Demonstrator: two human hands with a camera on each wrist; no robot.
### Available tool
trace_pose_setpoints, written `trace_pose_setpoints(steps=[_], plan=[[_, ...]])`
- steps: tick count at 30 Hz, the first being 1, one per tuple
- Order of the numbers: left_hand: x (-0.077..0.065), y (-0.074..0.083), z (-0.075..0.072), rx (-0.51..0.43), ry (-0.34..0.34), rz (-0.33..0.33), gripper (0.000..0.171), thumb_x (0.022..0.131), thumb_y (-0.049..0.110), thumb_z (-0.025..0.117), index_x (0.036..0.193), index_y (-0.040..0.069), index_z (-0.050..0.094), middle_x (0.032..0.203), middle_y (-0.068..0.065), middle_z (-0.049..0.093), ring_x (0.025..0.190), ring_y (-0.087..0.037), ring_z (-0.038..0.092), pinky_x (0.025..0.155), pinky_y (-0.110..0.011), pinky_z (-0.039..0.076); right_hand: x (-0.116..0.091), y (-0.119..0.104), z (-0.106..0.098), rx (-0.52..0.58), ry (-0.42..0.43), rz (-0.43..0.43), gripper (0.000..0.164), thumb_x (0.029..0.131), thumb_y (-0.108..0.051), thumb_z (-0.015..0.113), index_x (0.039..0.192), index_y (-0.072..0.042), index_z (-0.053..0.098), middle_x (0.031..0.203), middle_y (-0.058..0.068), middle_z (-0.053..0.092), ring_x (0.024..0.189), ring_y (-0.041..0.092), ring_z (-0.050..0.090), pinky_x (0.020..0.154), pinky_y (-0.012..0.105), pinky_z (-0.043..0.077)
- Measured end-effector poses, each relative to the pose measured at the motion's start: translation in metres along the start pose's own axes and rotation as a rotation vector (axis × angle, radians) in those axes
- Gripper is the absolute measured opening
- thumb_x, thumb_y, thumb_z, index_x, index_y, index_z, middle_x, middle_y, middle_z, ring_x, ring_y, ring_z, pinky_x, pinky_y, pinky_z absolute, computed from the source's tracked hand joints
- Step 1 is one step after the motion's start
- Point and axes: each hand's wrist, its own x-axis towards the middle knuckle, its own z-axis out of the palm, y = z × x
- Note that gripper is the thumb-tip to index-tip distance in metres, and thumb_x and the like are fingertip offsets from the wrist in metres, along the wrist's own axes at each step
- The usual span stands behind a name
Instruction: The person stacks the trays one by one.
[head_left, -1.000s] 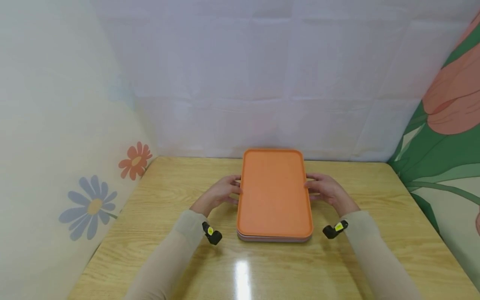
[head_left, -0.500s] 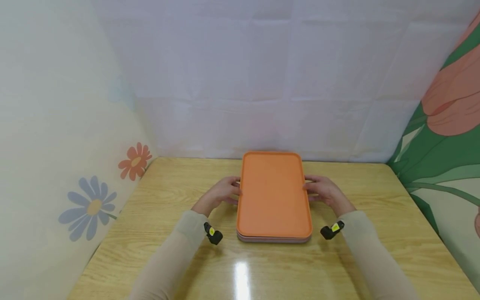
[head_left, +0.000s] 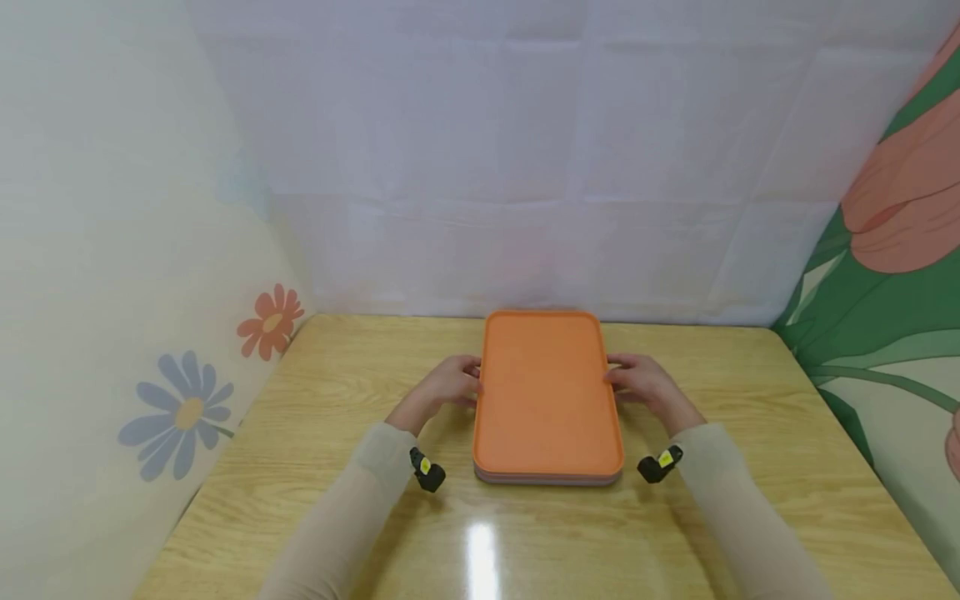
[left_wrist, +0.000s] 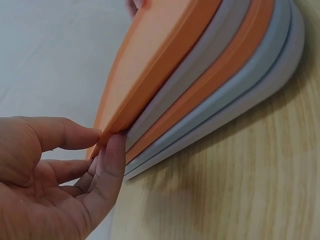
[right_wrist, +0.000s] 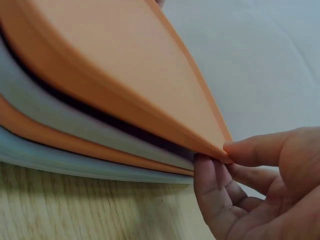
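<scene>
An orange tray [head_left: 549, 392] with a raised rim lies uppermost on a stack of several trays [left_wrist: 215, 100] in grey, orange and pale blue. My left hand [head_left: 447, 383] pinches its left rim, thumb on the edge and fingers beneath. On the opposite side my right hand [head_left: 645, 385] pinches the right rim the same way. A dark gap shows between the orange tray and the grey tray [right_wrist: 115, 120] under it in the right wrist view. From the head view the lower trays appear only as a thin mauve-grey edge at the front.
The stack stands on a wood-grain table [head_left: 315, 467] towards the back. Behind it hangs a creased white cloth [head_left: 480, 150]. Painted flowers mark the left wall [head_left: 90, 275], and large tulips [head_left: 911, 183] cover the right one.
The orange tray's far edge has come down and slightly towards me, while its near edge stays almost in place. Both hands have shifted a little with it, the right one slightly inward.
</scene>
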Motion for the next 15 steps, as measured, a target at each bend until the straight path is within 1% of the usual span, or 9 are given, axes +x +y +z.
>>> trace_pose_setpoints(steps=[5,7,12,15], plan=[[-0.0006,0.0002,0.0024,-0.003,0.014,0.009,0.061,0.088,-0.008,0.055,0.147,-0.011,0.040,0.118,-0.016,0.049,0.087,-0.019,0.059,0.079,-0.039,0.061,0.0027,0.0019,0.0037,-0.039,0.045,0.008,0.053,0.094,0.002,0.058,0.144,0.012,0.045,0.100,0.008,0.069,0.077,0.008,0.064,0.070,0.026,0.058],[-0.0015,0.0003,0.0036,-0.008,0.020,0.009,0.061,0.087,-0.009,0.055,0.146,-0.012,0.040,0.118,-0.016,0.049,0.087,-0.019,0.059,0.079,-0.039,0.061,0.0034,0.0033,0.0045,-0.050,0.057,0.007,0.052,0.093,0.002,0.059,0.143,0.012,0.046,0.100,0.009,0.068,0.076,0.007,0.064,0.069,0.026,0.058],[-0.0026,0.0002,0.0049,0.002,0.038,0.003,0.061,0.088,-0.008,0.055,0.146,-0.012,0.039,0.114,-0.014,0.048,0.085,-0.019,0.059,0.077,-0.038,0.061,0.0046,0.0056,0.0045,-0.042,0.071,0.009,0.053,0.092,0.004,0.061,0.142,0.014,0.045,0.089,0.002,0.069,0.069,0.007,0.063,0.067,0.027,0.058],[-0.0017,-0.0012,0.0041,0.018,0.044,-0.001,0.059,0.091,-0.004,0.056,0.147,-0.010,0.039,0.110,-0.012,0.050,0.083,-0.018,0.059,0.075,-0.036,0.061,0.0051,0.0063,0.0033,-0.044,0.071,0.015,0.053,0.092,0.002,0.061,0.142,0.013,0.046,0.088,0.002,0.068,0.069,0.008,0.064,0.068,0.027,0.058]])
